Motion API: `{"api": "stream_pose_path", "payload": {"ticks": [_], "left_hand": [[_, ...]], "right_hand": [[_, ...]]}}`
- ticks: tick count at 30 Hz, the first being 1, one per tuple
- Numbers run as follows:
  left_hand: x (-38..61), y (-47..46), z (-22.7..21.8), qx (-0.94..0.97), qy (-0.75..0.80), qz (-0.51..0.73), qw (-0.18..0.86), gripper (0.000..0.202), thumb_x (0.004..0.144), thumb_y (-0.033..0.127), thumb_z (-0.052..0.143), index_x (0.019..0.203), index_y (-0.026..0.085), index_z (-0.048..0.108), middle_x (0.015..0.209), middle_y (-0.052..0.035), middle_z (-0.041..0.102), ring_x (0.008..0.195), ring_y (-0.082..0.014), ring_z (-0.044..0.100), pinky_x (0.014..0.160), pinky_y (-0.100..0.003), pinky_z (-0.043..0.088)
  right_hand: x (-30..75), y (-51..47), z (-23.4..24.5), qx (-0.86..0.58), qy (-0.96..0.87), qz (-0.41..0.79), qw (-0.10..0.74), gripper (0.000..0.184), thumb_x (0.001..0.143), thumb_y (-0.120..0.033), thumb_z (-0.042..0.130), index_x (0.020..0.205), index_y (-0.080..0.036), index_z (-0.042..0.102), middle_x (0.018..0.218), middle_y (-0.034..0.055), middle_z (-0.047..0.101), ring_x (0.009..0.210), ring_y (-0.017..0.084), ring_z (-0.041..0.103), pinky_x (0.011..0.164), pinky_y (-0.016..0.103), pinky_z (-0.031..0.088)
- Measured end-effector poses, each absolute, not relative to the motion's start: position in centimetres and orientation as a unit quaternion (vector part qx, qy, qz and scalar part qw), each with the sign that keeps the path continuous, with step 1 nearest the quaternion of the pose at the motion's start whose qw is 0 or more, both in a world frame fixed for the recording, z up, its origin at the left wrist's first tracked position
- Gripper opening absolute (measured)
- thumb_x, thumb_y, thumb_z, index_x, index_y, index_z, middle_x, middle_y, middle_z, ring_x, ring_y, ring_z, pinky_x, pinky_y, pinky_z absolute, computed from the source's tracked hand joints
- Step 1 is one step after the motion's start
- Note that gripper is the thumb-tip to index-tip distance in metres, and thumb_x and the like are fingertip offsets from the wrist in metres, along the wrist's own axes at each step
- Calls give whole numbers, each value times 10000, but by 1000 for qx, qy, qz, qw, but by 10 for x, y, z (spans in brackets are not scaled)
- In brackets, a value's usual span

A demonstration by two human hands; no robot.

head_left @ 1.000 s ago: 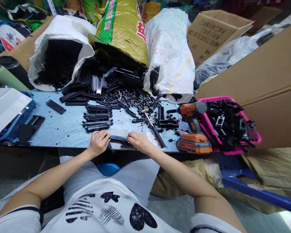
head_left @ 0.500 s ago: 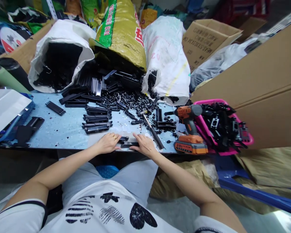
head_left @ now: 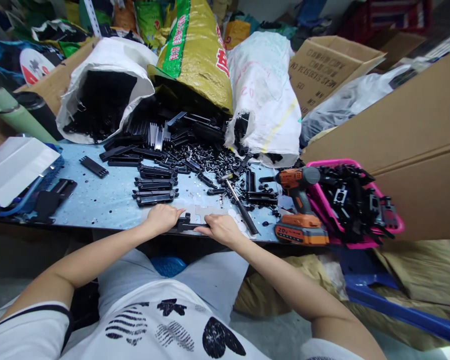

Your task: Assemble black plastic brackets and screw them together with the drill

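My left hand and my right hand grip the two ends of a long black plastic part at the near edge of the blue table. Both hands have their fingers curled round it. Just beyond lie three similar black strips stacked side by side, and a screwdriver lies to the right of my right hand.
An orange cordless drill stands at the right table edge beside a pink basket of black parts. Sacks spill black parts at the back. Loose screws cover the table's middle. Cardboard boxes stand right.
My hands drew closer together on the black part and pulled it to the table's near edge; my left hand's fingers closed over its end. The view shifted slightly.
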State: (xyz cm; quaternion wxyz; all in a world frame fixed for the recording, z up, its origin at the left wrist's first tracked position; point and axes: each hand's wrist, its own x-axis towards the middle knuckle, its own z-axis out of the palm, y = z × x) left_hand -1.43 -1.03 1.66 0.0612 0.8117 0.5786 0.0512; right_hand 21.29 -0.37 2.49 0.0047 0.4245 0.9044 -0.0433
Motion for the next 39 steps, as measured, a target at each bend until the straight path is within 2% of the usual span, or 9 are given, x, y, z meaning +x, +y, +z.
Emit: {"api": "stream_pose_path", "payload": {"ticks": [4, 9, 13, 18, 27, 29, 33, 37, 39], "left_hand": [[-14, -15, 25, 799, 598, 49, 43, 613, 958, 442, 256, 731, 78, 694, 708, -155, 653, 649, -218, 634, 591, -284, 432], [-16, -21, 24, 800, 597, 42, 50, 592, 956, 426, 268, 714, 102, 700, 711, -137, 661, 646, -222, 634, 572, -286, 415], [-28, -23, 20, 795, 597, 100, 45, 567, 951, 450, 294, 688, 123, 676, 690, -116, 650, 649, -211, 622, 574, -286, 403], [-49, -45, 33, 877, 448, 176, 22, 570, 946, 481, 293, 595, 135, 579, 578, -82, 575, 543, -164, 542, 510, -277, 350], [-22, -112, 81, 788, 293, 475, 259, 632, 951, 513, 47, 681, 173, 507, 534, -47, 492, 504, -131, 466, 499, -282, 349], [-13, -116, 75, 764, 297, 533, 210, 660, 925, 586, 64, 775, 172, 555, 580, -55, 537, 532, -131, 506, 509, -275, 394], [-16, -108, 48, 786, 321, 527, 34, 631, 904, 631, 202, 1072, 153, 578, 830, -113, 636, 796, -194, 622, 682, -321, 500], [-49, -77, 15, 827, 390, 376, -153, 597, 815, 617, 486, 1139, 125, 579, 914, -130, 637, 875, -241, 601, 717, -340, 476], [-69, -59, 2, 847, 426, 265, -176, 487, 802, 510, 582, 1130, 150, 602, 952, -117, 633, 941, -257, 577, 761, -351, 453]], "right_hand": [[183, -4, 39, 337, 941, 25, -28, 613, 795, -632, 513, 1080, -90, 539, 942, 146, 565, 849, 255, 517, 699, 340, 328], [167, 8, 44, 228, 974, 18, -2, 421, 812, -480, 564, 959, -86, 544, 905, 121, 542, 826, 229, 483, 736, 348, 324], [180, 9, 45, 261, 965, -18, -30, 527, 836, -625, 451, 924, -115, 552, 859, 109, 562, 804, 207, 510, 708, 319, 324], [207, -3, 58, 254, 960, -72, -90, 669, 873, -695, 205, 613, -152, 496, 574, 69, 503, 543, 148, 452, 569, 300, 275], [149, -65, 49, 93, 837, -411, -350, 758, 806, -747, -40, 616, -197, 445, 561, 78, 452, 551, 172, 479, 587, 337, 409], [121, -79, 22, 231, 797, -372, -415, 798, 782, -731, -100, 764, -184, 482, 753, 143, 495, 735, 223, 527, 686, 389, 447], [89, -69, -14, 377, 752, -314, -440, 470, 897, -453, 99, 1086, -164, 419, 1181, 203, 416, 1104, 260, 446, 888, 450, 401], [96, 12, -7, 247, 838, -250, -417, 386, 907, -451, 265, 1075, -171, 471, 1158, 139, 504, 1129, 232, 441, 956, 411, 362], [102, 69, 0, 309, 841, -185, -404, 335, 921, -421, 353, 1034, -147, 509, 1136, 131, 527, 1107, 208, 442, 969, 362, 348]]}}
